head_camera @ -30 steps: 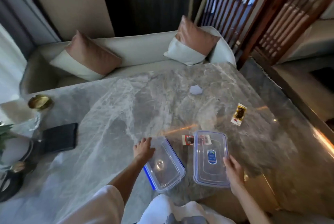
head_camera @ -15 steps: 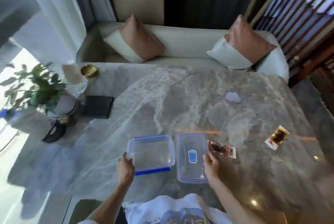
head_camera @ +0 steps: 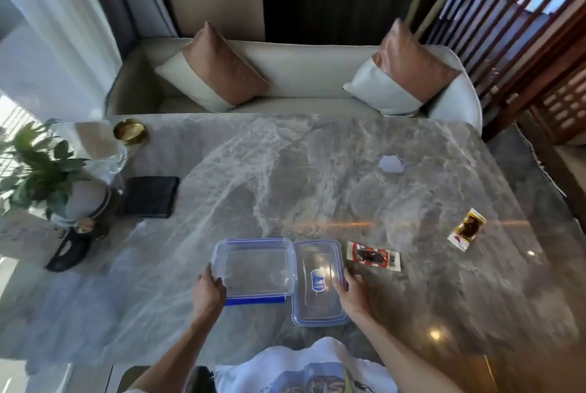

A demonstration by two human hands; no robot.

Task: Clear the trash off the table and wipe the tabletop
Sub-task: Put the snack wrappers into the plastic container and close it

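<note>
A clear plastic box with blue clips lies on the grey marble table, and its clear lid lies right beside it. My left hand grips the box's near left corner. My right hand holds the lid's right edge. A red and white snack wrapper lies just right of the lid. Farther right lies a second wrapper, yellow and brown. A crumpled white tissue sits toward the far right of the tabletop.
At the table's left end stand a potted plant, a glass vase, a brass ashtray, a black wallet and a black object. A cream sofa with two cushions runs behind the table.
The view has swung left and steadied. The box and lid now sit square side by side, and both hands have closed on their outer edges.
</note>
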